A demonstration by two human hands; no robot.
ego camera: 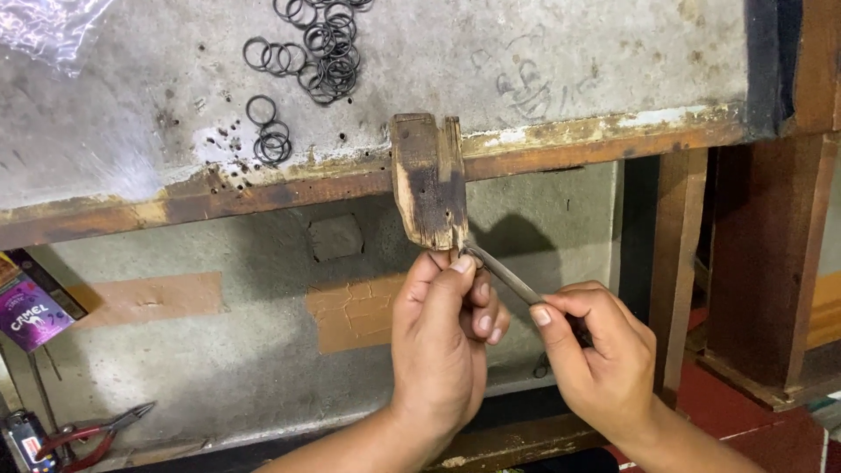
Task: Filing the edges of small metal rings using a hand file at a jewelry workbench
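My left hand [445,337] pinches a small metal ring at the tip of its thumb and forefinger, just under a worn wooden block [429,180] that juts from the bench edge. My right hand [596,359] grips a thin metal file [504,273] whose tip meets the ring against the block's lower corner. The ring itself is mostly hidden by my fingers and the file tip.
Several dark metal rings [315,48] lie scattered on the grey bench top [131,114], with more rings [270,140] near its rusty front edge. Red-handled pliers [92,434] and a purple packet [31,311] lie lower left. A wooden post [766,263] stands at right.
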